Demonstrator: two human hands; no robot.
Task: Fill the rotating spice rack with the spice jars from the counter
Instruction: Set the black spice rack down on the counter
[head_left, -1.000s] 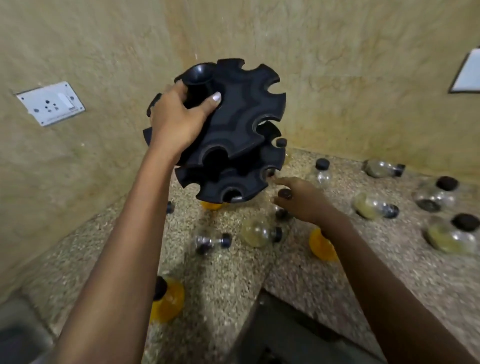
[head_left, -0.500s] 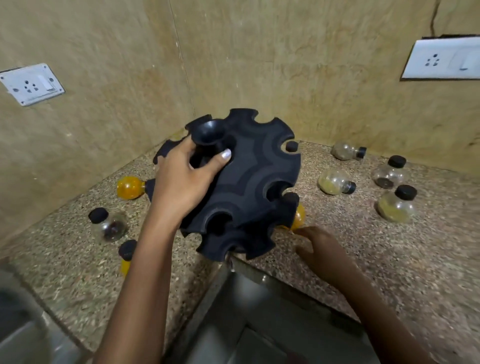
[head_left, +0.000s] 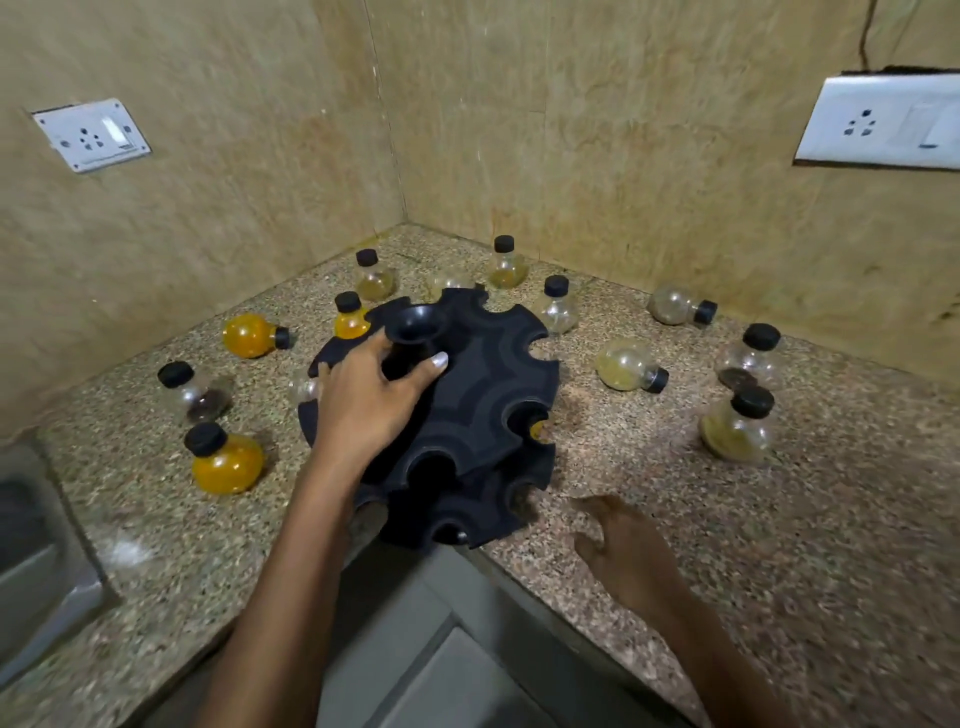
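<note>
The black two-tier spice rack (head_left: 483, 395) sits in the corner of the speckled counter (head_left: 779, 519), its notched slots showing. My left hand (head_left: 371, 402) grips the rack's central handle from above. My right hand (head_left: 621, 545) hovers open over the counter just right of the rack's front edge, holding nothing. Several round glass jars with black caps lie or stand around the rack: a yellow one (head_left: 226, 460) at front left, a dark-filled one (head_left: 195, 392), a yellow one on its side (head_left: 254, 335), a pale one (head_left: 628, 364) on its side at right, and an upright one (head_left: 737, 428).
A sink (head_left: 36, 561) is at the left edge. The counter's inner corner edge (head_left: 467, 556) drops off just in front of the rack. Two walls meet behind, each with a white socket plate (head_left: 91, 135) (head_left: 883, 122). More jars (head_left: 506, 262) stand near the back corner.
The rack has come down from being held tilted in the air to rest on the counter. My right hand has drawn back from the rack's underside to the right.
</note>
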